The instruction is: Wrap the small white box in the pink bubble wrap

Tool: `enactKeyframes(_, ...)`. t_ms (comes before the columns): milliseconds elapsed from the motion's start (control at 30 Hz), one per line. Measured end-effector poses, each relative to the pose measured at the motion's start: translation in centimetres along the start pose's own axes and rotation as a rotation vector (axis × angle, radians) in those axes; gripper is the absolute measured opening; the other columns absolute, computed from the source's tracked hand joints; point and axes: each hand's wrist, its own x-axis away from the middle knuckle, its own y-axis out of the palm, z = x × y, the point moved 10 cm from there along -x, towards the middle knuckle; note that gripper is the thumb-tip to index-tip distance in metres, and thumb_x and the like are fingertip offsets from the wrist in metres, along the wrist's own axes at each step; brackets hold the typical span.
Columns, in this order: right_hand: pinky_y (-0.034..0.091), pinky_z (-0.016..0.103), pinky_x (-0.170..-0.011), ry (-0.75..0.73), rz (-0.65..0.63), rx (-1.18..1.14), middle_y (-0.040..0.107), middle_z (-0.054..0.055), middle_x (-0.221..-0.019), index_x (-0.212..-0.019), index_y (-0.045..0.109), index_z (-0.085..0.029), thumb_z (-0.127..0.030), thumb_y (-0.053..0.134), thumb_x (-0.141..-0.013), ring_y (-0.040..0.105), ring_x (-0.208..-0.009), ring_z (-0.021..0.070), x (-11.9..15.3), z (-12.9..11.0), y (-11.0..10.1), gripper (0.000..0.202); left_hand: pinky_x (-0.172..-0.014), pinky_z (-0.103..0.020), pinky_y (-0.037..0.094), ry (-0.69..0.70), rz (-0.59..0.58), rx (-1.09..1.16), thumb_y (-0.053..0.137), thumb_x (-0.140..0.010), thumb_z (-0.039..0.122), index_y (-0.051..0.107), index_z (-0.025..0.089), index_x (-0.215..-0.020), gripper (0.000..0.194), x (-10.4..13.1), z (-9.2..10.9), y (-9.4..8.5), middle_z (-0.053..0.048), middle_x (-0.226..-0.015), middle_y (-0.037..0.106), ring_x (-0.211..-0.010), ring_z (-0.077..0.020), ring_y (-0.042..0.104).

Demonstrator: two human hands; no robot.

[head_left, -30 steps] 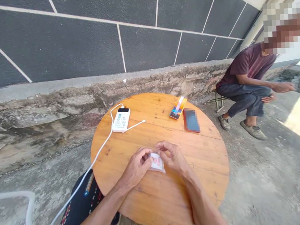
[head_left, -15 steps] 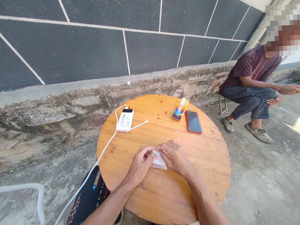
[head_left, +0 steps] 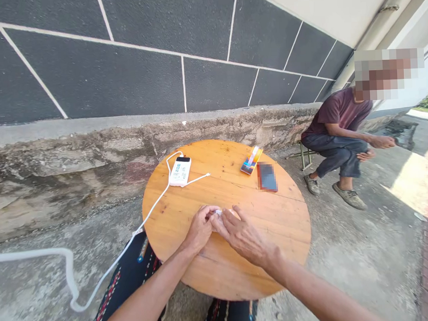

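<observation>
At the near middle of a round wooden table [head_left: 236, 278], both my hands meet over a small clear plastic packet [head_left: 219, 212] with a whitish content. Only a sliver of the packet shows now; my fingers cover the rest. My left hand [head_left: 200, 227] is closed, pinching the packet's left side between thumb and fingers. Across the packet from the right lies my right hand [head_left: 241, 232], its thumb side against the left fingertips and its other fingers bent over the packet, one fingertip lifted.
A white power bank [head_left: 181, 172] with a white cable [head_left: 155, 205] lies at the back left. At the back right are an orange-and-blue box [head_left: 251, 160] and a red-edged phone [head_left: 267, 177]. Another person [head_left: 340, 131] sits on a stool beyond the table. A dark wall [head_left: 143, 78] stands behind.
My right hand has turned and slid left over the packet, hiding its red print. My left hand stays about where it was. The view has swung slightly right.
</observation>
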Motion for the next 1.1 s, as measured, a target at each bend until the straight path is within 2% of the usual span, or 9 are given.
enactKeyframes(200, 0.03, 0.054, -0.105, 0.03, 0.046, -0.275, 0.057, 0.011, -0.126, -0.135, 0.039, -0.015, -0.002, 0.036, -0.086, 0.037, -0.13, 0.026, 3.7, -2.7, -0.6, 0.051, -0.072, -0.027, 0.05, 0.017, 0.071, -0.121, 0.054, -0.077, 0.026, 0.064, 0.015, -0.1, 0.028, 0.2, 0.6, -0.7, -0.007, -0.095, 0.065, -0.083, -0.0172, 0.06)
enactKeyframes(333, 0.039, 0.051, -0.099, 0.428, 0.222, -0.412, 0.059, 0.011, -0.122, -0.132, 0.042, -0.019, -0.005, 0.04, -0.083, 0.047, -0.121, 0.0258, 7.5, -0.6, 0.5, 0.051, -0.072, -0.027, 0.05, 0.029, 0.094, -0.145, 0.053, -0.078, 0.027, 0.061, 0.017, -0.112, 0.037, 0.2, 0.5, -0.9, -0.006, -0.097, 0.063, -0.081, -0.0161, 0.061)
enactKeyframes(433, 0.04, 0.051, -0.099, 0.752, 0.348, -0.503, 0.05, 0.012, -0.133, -0.138, 0.034, -0.021, -0.017, 0.047, -0.085, 0.046, -0.124, 0.0273, 10.3, 2.2, 2.9, 0.055, -0.072, -0.028, 0.05, 0.041, 0.087, -0.153, 0.052, -0.08, 0.029, 0.059, 0.018, -0.116, 0.039, 0.2, 0.3, -0.8, -0.006, -0.097, 0.062, -0.08, -0.0161, 0.061)
enactKeyframes(500, 0.038, 0.052, -0.102, 0.851, 0.349, -0.609, 0.043, 0.013, -0.14, -0.143, 0.026, -0.022, -0.028, 0.054, -0.084, 0.042, -0.128, 0.0288, 10.6, 3.8, 5.0, 0.065, -0.074, -0.028, 0.05, 0.06, 0.075, -0.162, 0.052, -0.081, 0.03, 0.058, 0.018, -0.117, 0.039, 0.3, 0.3, -0.7, -0.006, -0.098, 0.062, -0.082, -0.0163, 0.061)
enactKeyframes(633, 0.033, 0.054, -0.105, 0.822, 0.245, -0.827, 0.031, 0.016, -0.147, -0.147, 0.015, -0.021, -0.044, 0.068, -0.074, 0.034, -0.133, 0.0325, 7.7, 5.6, 7.8, 0.094, -0.076, -0.029, 0.05, 0.091, 0.093, -0.178, 0.052, -0.082, 0.03, 0.058, 0.019, -0.117, 0.038, 0.5, 0.5, -0.8, -0.006, -0.1, 0.061, -0.083, -0.0161, 0.06)
enactKeyframes(700, 0.033, 0.054, -0.105, 0.757, 0.234, -0.899, 0.035, 0.018, -0.145, -0.147, 0.013, -0.019, -0.044, 0.073, -0.069, 0.037, -0.131, 0.0331, 5.9, 5.8, 8.1, 0.102, -0.076, -0.029, 0.05, 0.099, 0.105, -0.18, 0.052, -0.082, 0.03, 0.059, 0.019, -0.117, 0.037, 0.6, 0.5, -0.8, -0.006, -0.1, 0.061, -0.083, -0.0159, 0.06)
enactKeyframes(833, 0.037, 0.05, -0.101, 0.668, 0.33, -0.898, 0.053, 0.013, -0.131, -0.145, 0.022, -0.022, -0.033, 0.064, -0.079, 0.05, -0.12, 0.0282, 4.0, 5.6, 7.5, 0.079, -0.075, -0.028, 0.051, 0.095, 0.118, -0.201, 0.051, -0.083, 0.029, 0.058, 0.019, -0.116, 0.036, 0.6, 0.3, -0.9, -0.005, -0.099, 0.06, -0.083, -0.0155, 0.059)
enactKeyframes(900, 0.037, 0.048, -0.101, 0.637, 0.363, -0.864, 0.055, 0.012, -0.129, -0.143, 0.028, -0.023, -0.031, 0.06, -0.083, 0.051, -0.118, 0.0269, 3.9, 5.5, 7.3, 0.068, -0.074, -0.028, 0.051, 0.094, 0.115, -0.193, 0.051, -0.083, 0.03, 0.057, 0.019, -0.117, 0.036, 0.6, 0.1, -1.0, -0.005, -0.1, 0.06, -0.083, -0.0156, 0.059)
enactKeyframes(1100, 0.04, 0.045, -0.099, 0.599, 0.386, -0.823, 0.055, 0.012, -0.129, -0.141, 0.031, -0.021, -0.033, 0.059, -0.084, 0.052, -0.117, 0.0257, 4.1, 5.4, 7.5, 0.064, -0.08, -0.029, 0.05, 0.18, 0.112, -0.258, 0.046, -0.087, 0.03, 0.058, 0.022, -0.119, 0.035, 1.0, 0.9, -0.4, -0.005, -0.104, 0.058, -0.09, -0.0162, 0.058)
